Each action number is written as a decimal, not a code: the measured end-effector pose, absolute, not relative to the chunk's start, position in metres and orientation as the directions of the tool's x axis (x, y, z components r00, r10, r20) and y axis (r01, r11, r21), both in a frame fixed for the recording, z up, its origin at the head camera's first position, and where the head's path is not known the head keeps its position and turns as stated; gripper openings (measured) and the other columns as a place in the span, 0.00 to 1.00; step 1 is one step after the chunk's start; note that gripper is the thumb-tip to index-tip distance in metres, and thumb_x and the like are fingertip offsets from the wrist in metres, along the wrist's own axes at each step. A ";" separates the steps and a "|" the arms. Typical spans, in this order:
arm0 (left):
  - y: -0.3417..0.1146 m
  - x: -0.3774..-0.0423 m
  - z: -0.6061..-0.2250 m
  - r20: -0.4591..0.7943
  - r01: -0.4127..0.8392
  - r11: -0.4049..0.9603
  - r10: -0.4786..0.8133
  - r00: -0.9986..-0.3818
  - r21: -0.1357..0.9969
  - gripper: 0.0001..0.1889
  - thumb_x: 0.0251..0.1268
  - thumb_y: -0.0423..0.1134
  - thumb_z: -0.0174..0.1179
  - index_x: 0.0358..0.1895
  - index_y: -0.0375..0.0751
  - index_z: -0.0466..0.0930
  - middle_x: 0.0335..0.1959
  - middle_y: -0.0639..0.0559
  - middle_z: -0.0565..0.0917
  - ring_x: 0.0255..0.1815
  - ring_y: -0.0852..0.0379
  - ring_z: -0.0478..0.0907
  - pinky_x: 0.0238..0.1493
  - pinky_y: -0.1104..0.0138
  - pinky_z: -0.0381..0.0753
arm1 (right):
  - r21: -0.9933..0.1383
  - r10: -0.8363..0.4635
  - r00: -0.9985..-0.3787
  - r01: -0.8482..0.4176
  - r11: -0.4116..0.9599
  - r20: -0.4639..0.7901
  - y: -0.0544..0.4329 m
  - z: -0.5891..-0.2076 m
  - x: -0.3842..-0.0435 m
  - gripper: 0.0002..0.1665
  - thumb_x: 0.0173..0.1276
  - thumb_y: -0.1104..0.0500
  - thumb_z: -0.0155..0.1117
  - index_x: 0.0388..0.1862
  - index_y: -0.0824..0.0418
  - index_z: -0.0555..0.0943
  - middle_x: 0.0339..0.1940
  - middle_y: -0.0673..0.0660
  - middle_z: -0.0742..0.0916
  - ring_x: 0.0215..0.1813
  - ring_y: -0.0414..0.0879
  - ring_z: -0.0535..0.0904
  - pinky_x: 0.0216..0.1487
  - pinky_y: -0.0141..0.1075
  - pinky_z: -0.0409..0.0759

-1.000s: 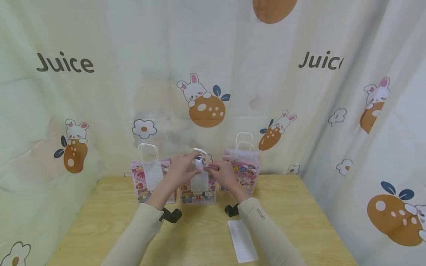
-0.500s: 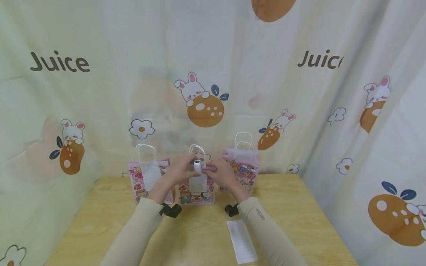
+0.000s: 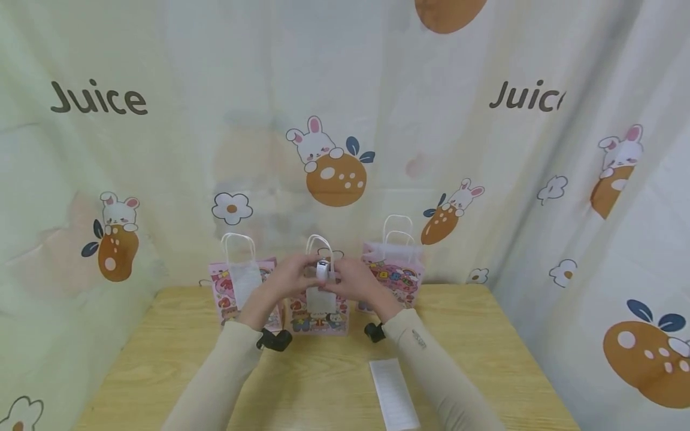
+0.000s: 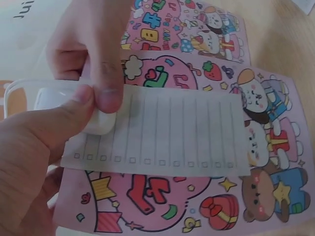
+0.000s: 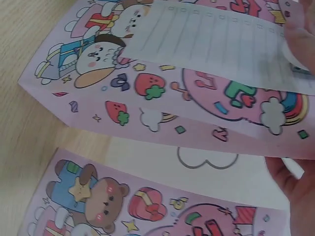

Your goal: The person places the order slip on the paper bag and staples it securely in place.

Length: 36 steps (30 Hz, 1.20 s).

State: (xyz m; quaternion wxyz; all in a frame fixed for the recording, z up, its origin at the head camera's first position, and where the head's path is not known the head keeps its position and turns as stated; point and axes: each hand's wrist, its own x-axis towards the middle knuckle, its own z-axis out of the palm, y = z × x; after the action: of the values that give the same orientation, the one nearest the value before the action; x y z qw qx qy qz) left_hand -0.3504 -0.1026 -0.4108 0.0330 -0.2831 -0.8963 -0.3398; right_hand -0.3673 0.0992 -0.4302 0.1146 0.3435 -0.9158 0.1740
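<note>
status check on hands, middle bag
Left hand, right hand gripping white device at top of middle bag. Lined paper against its front. Left bag, right bag flanking, apparently not blocking.

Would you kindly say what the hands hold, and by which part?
A small white device, by its near face, under both thumbs; its back is hidden.

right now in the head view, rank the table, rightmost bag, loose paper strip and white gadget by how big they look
1. Table
2. Rightmost bag, partly hidden
3. Loose paper strip, nearer the camera
4. White gadget
</note>
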 end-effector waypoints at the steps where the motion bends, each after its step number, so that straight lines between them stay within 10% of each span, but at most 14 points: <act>1: -0.103 -0.351 -0.410 0.247 0.524 0.607 0.482 -0.840 0.597 0.28 0.58 0.41 0.71 0.63 0.43 0.76 0.53 0.50 0.83 0.52 0.53 0.80 0.48 0.63 0.80 | -0.246 -0.591 -0.735 -0.673 0.698 0.332 0.099 -0.430 -0.368 0.23 0.59 0.39 0.71 0.23 0.55 0.75 0.16 0.45 0.73 0.18 0.37 0.63 0.18 0.30 0.62; 7: -0.105 -0.351 -0.409 0.252 0.522 0.584 0.482 -0.839 0.621 0.28 0.59 0.40 0.70 0.64 0.41 0.75 0.56 0.49 0.81 0.52 0.54 0.79 0.47 0.64 0.80 | -0.226 -0.618 -0.647 -0.750 0.622 0.447 0.096 -0.437 -0.371 0.17 0.64 0.46 0.68 0.43 0.57 0.82 0.20 0.44 0.77 0.19 0.36 0.67 0.20 0.29 0.67; 11: -0.107 -0.353 -0.414 0.315 0.571 0.557 0.491 -0.812 0.603 0.23 0.59 0.38 0.70 0.58 0.46 0.80 0.48 0.55 0.84 0.39 0.60 0.80 0.35 0.67 0.81 | -0.190 -0.594 -0.602 -0.770 0.609 0.534 0.090 -0.440 -0.368 0.14 0.61 0.48 0.67 0.39 0.55 0.81 0.22 0.44 0.78 0.20 0.37 0.68 0.21 0.30 0.68; 19: -0.103 -0.352 -0.421 0.324 0.563 0.543 0.476 -0.818 0.623 0.17 0.57 0.36 0.71 0.51 0.51 0.84 0.42 0.62 0.85 0.42 0.64 0.80 0.39 0.69 0.80 | -0.163 -0.561 -0.629 -0.731 0.663 0.538 0.090 -0.451 -0.367 0.15 0.56 0.49 0.71 0.35 0.57 0.82 0.19 0.45 0.78 0.19 0.37 0.68 0.20 0.28 0.67; 27: -0.106 -0.351 -0.413 0.411 0.621 0.636 0.467 -0.783 0.459 0.18 0.55 0.43 0.73 0.50 0.47 0.83 0.43 0.55 0.85 0.45 0.55 0.80 0.43 0.62 0.79 | -0.257 -0.609 -0.711 -0.699 0.667 0.353 0.096 -0.439 -0.373 0.30 0.59 0.39 0.71 0.56 0.52 0.79 0.35 0.47 0.85 0.28 0.36 0.76 0.26 0.31 0.75; 32: -0.115 -0.332 -0.405 0.474 0.602 0.569 0.375 -0.797 0.561 0.22 0.57 0.42 0.72 0.55 0.44 0.81 0.50 0.49 0.84 0.51 0.49 0.80 0.50 0.54 0.78 | -0.383 -0.550 -0.767 -0.641 0.665 0.330 0.097 -0.438 -0.373 0.14 0.65 0.46 0.69 0.35 0.55 0.81 0.27 0.48 0.83 0.24 0.37 0.74 0.24 0.31 0.73; 36: -0.127 -0.307 -0.395 0.542 0.586 0.522 0.254 -0.801 0.620 0.24 0.54 0.40 0.73 0.56 0.43 0.81 0.54 0.45 0.82 0.59 0.44 0.74 0.58 0.47 0.72 | -0.466 -0.489 -0.800 -0.600 0.650 0.348 0.099 -0.441 -0.372 0.21 0.66 0.51 0.69 0.19 0.55 0.71 0.16 0.47 0.74 0.19 0.39 0.67 0.20 0.32 0.68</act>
State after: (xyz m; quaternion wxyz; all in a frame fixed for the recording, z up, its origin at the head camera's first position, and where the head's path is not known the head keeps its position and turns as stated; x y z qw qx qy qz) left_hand -0.3073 -0.1266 -0.3952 0.1964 -0.2470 -0.8499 -0.4219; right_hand -0.3720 0.0987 -0.4408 0.0957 0.3012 -0.9033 0.2901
